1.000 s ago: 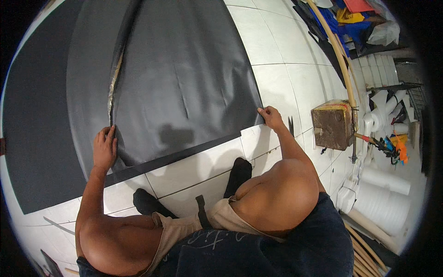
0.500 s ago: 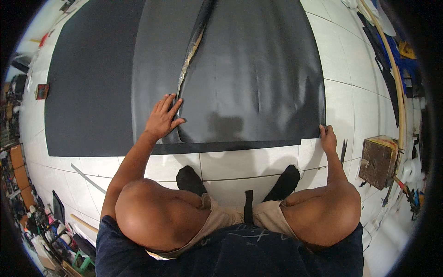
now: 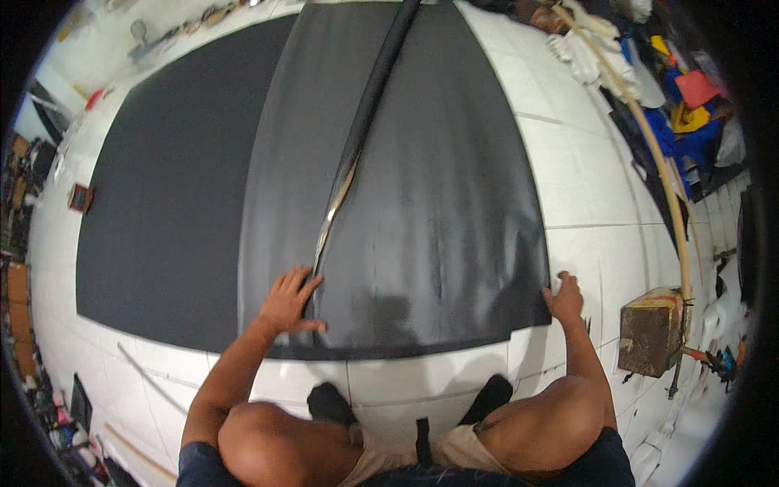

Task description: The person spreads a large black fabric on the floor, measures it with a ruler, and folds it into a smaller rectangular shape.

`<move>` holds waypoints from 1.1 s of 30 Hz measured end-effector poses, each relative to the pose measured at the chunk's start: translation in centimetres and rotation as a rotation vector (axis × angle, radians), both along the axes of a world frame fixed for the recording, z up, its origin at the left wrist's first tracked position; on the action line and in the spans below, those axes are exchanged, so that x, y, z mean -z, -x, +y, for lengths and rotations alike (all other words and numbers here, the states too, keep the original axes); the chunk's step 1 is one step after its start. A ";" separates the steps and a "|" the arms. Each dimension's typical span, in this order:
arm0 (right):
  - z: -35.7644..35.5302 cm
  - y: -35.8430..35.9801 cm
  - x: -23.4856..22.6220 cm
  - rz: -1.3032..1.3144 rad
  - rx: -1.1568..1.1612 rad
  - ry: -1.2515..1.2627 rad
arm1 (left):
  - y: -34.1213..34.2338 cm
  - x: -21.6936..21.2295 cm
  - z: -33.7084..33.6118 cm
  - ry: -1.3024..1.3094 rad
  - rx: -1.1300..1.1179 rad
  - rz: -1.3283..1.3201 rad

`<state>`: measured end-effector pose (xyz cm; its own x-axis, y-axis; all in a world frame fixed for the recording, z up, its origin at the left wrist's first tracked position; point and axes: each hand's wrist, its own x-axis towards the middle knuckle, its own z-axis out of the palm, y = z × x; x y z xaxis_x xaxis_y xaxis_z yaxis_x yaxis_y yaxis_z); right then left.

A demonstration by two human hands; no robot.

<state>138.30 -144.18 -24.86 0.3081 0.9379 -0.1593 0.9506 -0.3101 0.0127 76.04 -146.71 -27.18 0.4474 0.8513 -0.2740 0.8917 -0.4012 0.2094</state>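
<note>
A wide, glossy black sheet (image 3: pixel 438 211) lies over a matte black sheet (image 3: pixel 170 187) on the tiled floor. Along its middle runs a narrow rolled fold (image 3: pixel 377 97), which opens toward me and shows a shiny, pale brownish strip (image 3: pixel 334 207). My left hand (image 3: pixel 286 302) rests flat with fingers spread on the glossy sheet, at the near end of that fold. At the sheet's right edge, by the near corner, is my right hand (image 3: pixel 566 298). Its thumb touches the edge, and the other fingers stand apart from the thumb, over the tiles.
To the right stands a worn, box-shaped block (image 3: pixel 649 334), with a long curved pole (image 3: pixel 661 162) beyond it. Mixed clutter lines both sides. A small reddish box (image 3: pixel 80 197) sits at the matte sheet's left edge. A thin strip (image 3: pixel 150 377) lies at near left.
My view has tilted up, so more of the far floor shows. My right hand's fingers have parted from their pinch at the sheet's edge. The left hand stays by the fold.
</note>
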 end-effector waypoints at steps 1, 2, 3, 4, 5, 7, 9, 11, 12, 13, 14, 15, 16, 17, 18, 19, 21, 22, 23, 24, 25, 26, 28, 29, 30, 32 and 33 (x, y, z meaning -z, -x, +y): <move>1.7 -0.5 0.1 0.057 -0.126 -0.131 | -0.4 0.1 0.5 -0.033 0.027 -0.011; 4.3 2.4 -1.6 0.100 -0.275 -0.129 | -0.2 -0.1 0.5 -0.030 0.023 0.001; 6.4 5.0 -2.8 0.090 -0.395 -0.136 | -0.3 -0.2 0.5 -0.021 0.027 0.005; 8.6 8.7 -4.5 0.163 -0.499 -0.073 | 0.1 -0.4 0.2 -0.022 0.020 0.016; 10.2 11.1 -4.6 0.154 -0.624 -0.078 | 0.1 -0.1 0.3 -0.025 0.022 0.012; 13.2 15.6 -4.2 0.206 -0.846 -0.015 | -0.1 -0.3 0.6 -0.014 0.019 0.013; 16.3 19.7 -2.3 0.217 -0.985 0.009 | -0.4 -0.6 0.8 0.007 0.007 0.007; 19.2 24.1 -1.4 0.243 -1.019 0.012 | -0.4 -0.8 1.1 0.004 0.020 -0.013; 20.7 26.0 -0.5 0.276 -1.038 -0.021 | -0.2 -0.6 1.0 0.002 0.016 -0.017; 22.1 27.4 0.5 0.263 -1.069 -0.079 | 0.0 0.1 1.2 -0.026 0.029 -0.064; 23.0 28.7 2.1 0.255 -1.103 -0.131 | 0.0 0.2 1.5 -0.006 0.031 -0.037; 23.4 30.0 3.1 0.253 -1.140 -0.178 | -0.2 -0.2 1.5 0.019 0.030 -0.008; 23.5 30.3 3.9 0.263 -1.116 -0.211 | -0.4 -0.4 1.7 0.044 0.028 0.020; 23.3 30.8 4.6 0.285 -1.102 -0.240 | -0.2 -0.4 1.6 0.076 0.029 0.060; 23.1 30.7 5.0 0.296 -1.084 -0.264 | -0.3 -0.6 1.8 0.117 0.021 0.083; 23.0 30.7 5.4 0.325 -1.060 -0.257 | -0.4 -0.8 2.1 0.158 0.015 0.105; 23.0 30.8 5.6 0.388 -1.006 -0.248 | -0.4 -1.2 2.4 0.217 -0.006 0.124; 23.2 30.9 5.7 0.396 -1.005 -0.214 | -0.5 -1.1 2.6 0.237 -0.023 0.117; 23.6 30.9 5.3 0.397 -1.004 -0.183 | -0.5 -1.1 2.9 0.250 -0.038 0.105; 24.0 31.1 5.0 0.398 -1.004 -0.151 | -0.4 -1.3 3.0 0.272 -0.052 0.104; 24.0 31.5 4.9 0.395 -0.993 -0.148 | -0.2 -1.6 2.8 0.294 -0.067 0.103; 23.9 31.4 4.5 0.380 -0.986 -0.144 | -0.5 -1.8 2.9 0.311 -0.082 0.090; 24.4 32.0 3.9 0.361 -0.979 -0.166 | -0.3 -1.0 2.8 0.288 -0.103 0.058; 24.5 31.6 3.6 0.350 -0.979 -0.174 | -0.5 -0.6 2.9 0.280 -0.115 0.038; 24.1 31.9 3.4 0.357 -0.974 -0.159 | -0.7 -0.9 2.7 0.276 -0.128 0.045; 25.4 34.3 2.5 0.397 -0.869 -0.072 | -0.8 -1.5 2.7 0.266 -0.149 0.068; 26.0 35.9 2.2 0.413 -0.804 -0.028 | -0.8 -1.8 2.4 0.287 -0.159 0.059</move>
<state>102.45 -118.16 -27.04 -0.5186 0.8507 -0.0858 0.8078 0.4546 -0.3752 76.82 -144.30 -25.35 0.2914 0.7933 -0.5346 0.9524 -0.1882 0.2400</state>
